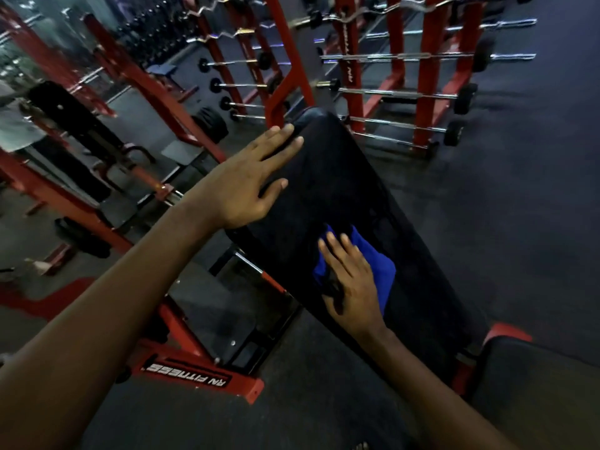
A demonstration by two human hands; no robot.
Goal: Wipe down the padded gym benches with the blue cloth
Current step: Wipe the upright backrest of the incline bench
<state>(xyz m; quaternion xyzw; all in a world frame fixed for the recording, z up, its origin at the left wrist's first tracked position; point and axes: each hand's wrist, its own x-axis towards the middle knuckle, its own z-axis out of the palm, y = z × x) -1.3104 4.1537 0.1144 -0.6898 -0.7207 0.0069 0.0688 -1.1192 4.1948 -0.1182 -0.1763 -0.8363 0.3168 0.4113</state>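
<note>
From the head view, the padded bench (pixel 341 177) runs as a long black pad from the lower right up toward the middle, narrowing to a rounded far end. Its left edge overhangs a red frame (pixel 194 371) with white lettering, and a chrome bar shows just beneath that edge. To the right of the pad lies open dark rubber floor (pixel 519 206). Beyond the far end, a red rack (pixel 428 76) loaded with barbells stands near. More red uprights crowd the left side.

The person's two hands are apart, both on the pad. The left hand (pixel 240 183) lies flat with fingers straight and spread, the palm over the pad's left edge and the fingertips reaching toward the far end. It holds nothing. The right hand (pixel 350 280) presses down with fingers extended on the blue cloth (pixel 380 264), which lies bunched on the middle of the pad, showing beyond the fingertips and along the hand's right side.

A second black pad (pixel 535 384) sits at the lower right, just beside a red bracket. The room is dim and the background is blurred.
</note>
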